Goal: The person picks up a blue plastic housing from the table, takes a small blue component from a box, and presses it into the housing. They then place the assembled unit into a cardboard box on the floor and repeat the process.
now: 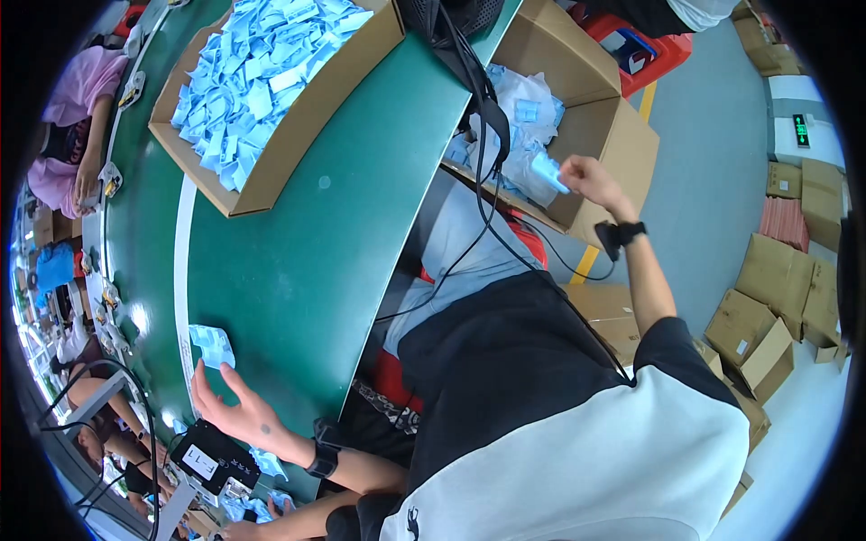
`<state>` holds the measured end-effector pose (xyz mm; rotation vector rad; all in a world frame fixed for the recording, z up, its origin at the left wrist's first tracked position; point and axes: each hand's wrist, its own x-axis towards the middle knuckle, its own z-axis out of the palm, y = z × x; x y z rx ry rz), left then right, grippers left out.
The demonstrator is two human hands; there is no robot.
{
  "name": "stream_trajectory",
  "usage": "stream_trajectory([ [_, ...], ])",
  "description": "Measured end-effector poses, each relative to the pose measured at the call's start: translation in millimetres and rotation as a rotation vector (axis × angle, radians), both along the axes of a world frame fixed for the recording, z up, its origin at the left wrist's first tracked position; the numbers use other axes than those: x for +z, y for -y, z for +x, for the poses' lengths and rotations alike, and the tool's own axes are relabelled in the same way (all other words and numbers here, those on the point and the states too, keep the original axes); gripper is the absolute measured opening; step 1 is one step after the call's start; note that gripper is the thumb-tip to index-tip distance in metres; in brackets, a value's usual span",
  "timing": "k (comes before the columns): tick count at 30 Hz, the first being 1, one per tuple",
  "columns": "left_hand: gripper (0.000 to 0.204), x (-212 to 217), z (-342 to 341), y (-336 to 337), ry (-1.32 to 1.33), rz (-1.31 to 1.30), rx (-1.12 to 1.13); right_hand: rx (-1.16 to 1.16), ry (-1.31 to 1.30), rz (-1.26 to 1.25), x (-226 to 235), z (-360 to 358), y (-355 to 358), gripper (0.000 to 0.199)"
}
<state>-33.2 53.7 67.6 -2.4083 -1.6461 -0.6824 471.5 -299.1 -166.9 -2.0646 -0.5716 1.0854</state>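
Blue packet [548, 172] juts from right hand [589, 182]

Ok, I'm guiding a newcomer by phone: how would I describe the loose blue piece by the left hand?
Find the green table, then the white stripe running along it. Beside that stripe, by the left hand, is the blue piece, pale and crinkled. Unlike those heaped in the carton, it sits on its own.

A pale-blue slip [548, 171] tilts in the right fingers [575, 169]; a crinkled blue sheet [213, 346] lies on the table [289, 261].
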Motion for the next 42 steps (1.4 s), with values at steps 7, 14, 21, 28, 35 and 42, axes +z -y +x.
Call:
stream_trajectory([
  [7, 0.038, -33.9, -5.2, -2.5, -0.174, 0.01, -0.018, -0.256, 0.328, -0.337, -198.0, 12.6, -28.7, 0.024],
  [14, 0.033, -28.5, -2.5, -5.4, -0.065, -0.12, -0.03, -0.183, 0.689, -0.206, -202.1, -3.4, -57.8, 0.032],
  [21, 0.03, -10.0, 14.2, 11.7, -0.083, -0.113, 0.062, -0.339, 0.492, 0.461, 41.4, 4.1, -109.1, 0.017],
  [28, 0.035, -0.9, 53.6, 48.2, 0.11, -0.343, -0.089, 0.242, 0.931, 1.02, 295.3, -98.7, -211.0, 0.016],
  [35, 0.036, 6.9, 49.7, 48.8, 0.139, -0.077, -0.232, 0.979, 1.045, 0.415, 283.5, -94.4, -377.6, 0.02],
  [42, 0.033, -9.3, 43.5, 54.4, 0.146, -0.238, -0.3, 1.082, 1.091, 0.463, 259.7, -67.4, -407.9, 0.019],
])
